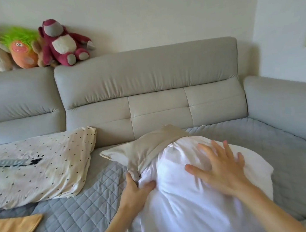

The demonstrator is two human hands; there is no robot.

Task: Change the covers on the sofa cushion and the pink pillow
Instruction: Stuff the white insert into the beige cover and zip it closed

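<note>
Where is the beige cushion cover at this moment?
In the head view, the beige cushion cover lies mid-frame on the quilted sofa seat, over the far end of the white cushion insert, right of the dotted pillow.

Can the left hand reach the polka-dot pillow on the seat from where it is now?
Probably yes. The left hand grips the beige cover at the white cushion; the polka-dot pillow lies just to its left on the quilted seat, nothing between them. It must let go of the cover first.
</note>
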